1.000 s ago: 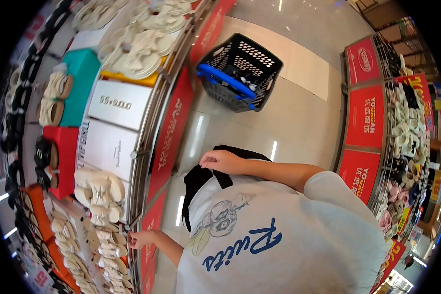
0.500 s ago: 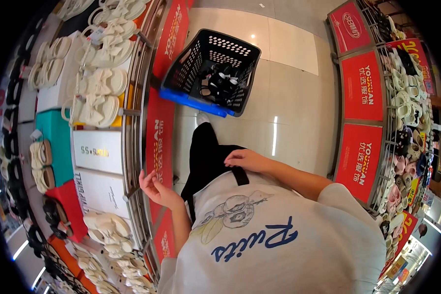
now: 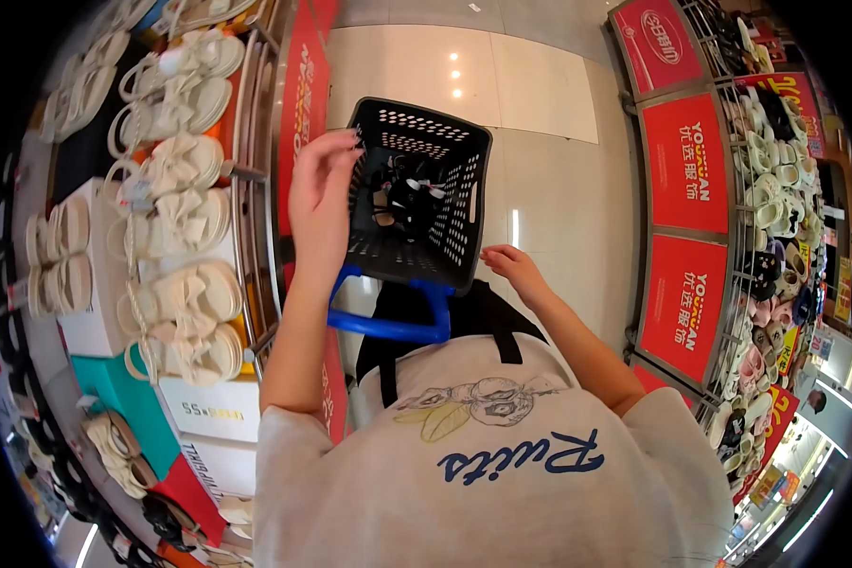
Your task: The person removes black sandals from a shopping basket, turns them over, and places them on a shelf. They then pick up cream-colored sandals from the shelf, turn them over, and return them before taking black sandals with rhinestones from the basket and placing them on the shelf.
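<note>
A black perforated shopping basket [image 3: 464, 208] stands in front of my legs, its blue handle [image 3: 388, 329] folded toward me. Inside lie black shoes [image 3: 412, 204] with some white parts; their details are small and dark. My left hand [image 3: 320, 194] is raised at the basket's left side, overlapping its rim in this view, fingers loosely bent and holding nothing visible. Near the basket's close right corner, my right hand [image 3: 515, 269] hangs with fingers stretched out and nothing in it.
Left of me, a rack displays white bow sandals [image 3: 194, 293] on shoe boxes [image 3: 204, 409], with a metal rail along its edge. To the right runs another shoe rack [image 3: 776, 189] faced with red sign panels [image 3: 683, 161]. Pale floor tiles [image 3: 540, 189] lie between them.
My left hand has gone from beside the left rack up to the basket's side. The right hand has left my waist and moved outward. The basket now appears closer to me.
</note>
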Tool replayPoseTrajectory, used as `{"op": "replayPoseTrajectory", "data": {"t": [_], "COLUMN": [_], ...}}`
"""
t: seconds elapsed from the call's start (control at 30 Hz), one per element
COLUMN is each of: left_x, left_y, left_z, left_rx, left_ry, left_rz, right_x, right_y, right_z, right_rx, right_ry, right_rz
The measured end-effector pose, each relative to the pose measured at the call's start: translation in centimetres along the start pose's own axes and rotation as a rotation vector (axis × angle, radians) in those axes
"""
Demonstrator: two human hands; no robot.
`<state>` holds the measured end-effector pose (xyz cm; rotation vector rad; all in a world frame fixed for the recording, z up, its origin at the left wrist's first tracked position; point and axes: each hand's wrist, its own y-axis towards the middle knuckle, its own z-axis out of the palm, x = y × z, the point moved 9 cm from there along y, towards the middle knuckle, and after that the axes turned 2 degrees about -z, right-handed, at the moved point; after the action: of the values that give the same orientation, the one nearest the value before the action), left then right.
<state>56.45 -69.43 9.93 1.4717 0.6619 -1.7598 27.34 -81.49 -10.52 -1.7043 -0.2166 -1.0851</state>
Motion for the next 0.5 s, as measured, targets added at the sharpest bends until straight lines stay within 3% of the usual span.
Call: {"op": "replayPoseTrajectory", "data": {"t": [0.03, 0.1, 0.17, 0.27, 0.3, 0.33, 0.37, 0.43, 0.5], "left_x": [1.9, 7.9, 17.0, 32.4, 34.7, 37.7, 41.2, 47.4, 48.5], "left_y": [2.0, 5.2, 7.1, 6.6, 5.4, 3.4, 2.5, -0.9, -1.9], "left_z": [1.7, 5.2, 6.5, 3.0, 1.8, 0.6, -0.9, -3.4, -4.1], "left_rx": [0.081, 0.228, 0.28, 0.272, 0.217, 0.172, 0.202, 0.285, 0.243], "left_ry": [0.072, -0.081, -0.011, 0.523, 0.642, 0.635, 0.78, 0.909, 1.015], "left_rz": [-0.053, -0.308, -0.464, -0.487, -0.566, -0.779, -0.56, -0.741, -0.907], "right_x": [0.0, -1.5, -3.0, -5.4, -6.4, -6.5, -6.7, -9.4, -10.2], "right_y": [1.6, 6.3, 10.7, 17.4, 19.4, 21.7, 24.1, 28.3, 34.0], "right_z": [0.0, 0.5, 0.6, 1.6, 1.6, 1.1, 0.6, 0.2, -1.0], "right_rx": [-0.035, -0.073, -0.139, -0.137, -0.156, -0.216, -0.27, -0.249, -0.223], "right_ry": [0.08, 0.152, 0.24, 0.246, 0.152, -0.063, -0.28, -0.415, -0.572], "right_rz": [-0.002, 0.024, 0.081, 0.118, 0.201, 0.098, -0.009, 0.074, 0.122]}}
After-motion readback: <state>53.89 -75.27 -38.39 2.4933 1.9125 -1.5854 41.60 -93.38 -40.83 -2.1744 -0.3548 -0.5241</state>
